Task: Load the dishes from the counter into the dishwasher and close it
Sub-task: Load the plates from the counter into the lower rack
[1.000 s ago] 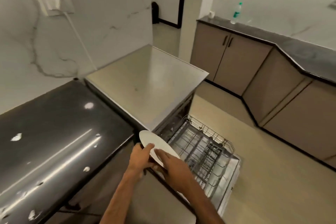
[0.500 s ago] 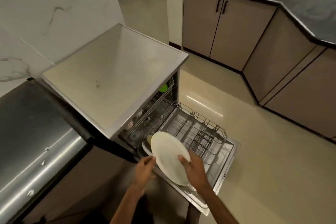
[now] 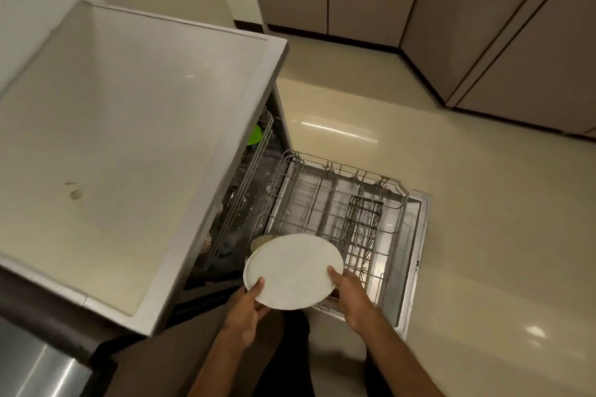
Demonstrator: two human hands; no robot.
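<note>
Plate held at rim by left hand, right hand, over near edge of lower rack.

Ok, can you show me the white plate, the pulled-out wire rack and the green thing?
white plate (image 3: pixel 292 271): head view, on the middle of its top face.
wire rack (image 3: pixel 325 200): head view, on bare wires near its middle.
green thing (image 3: pixel 255 135): head view, on the small part that shows.

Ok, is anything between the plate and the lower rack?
One thing shows: a beige dish already in the lower rack, peeking out beyond the far-left edge of the plate. The rack to its right looks free.
</note>
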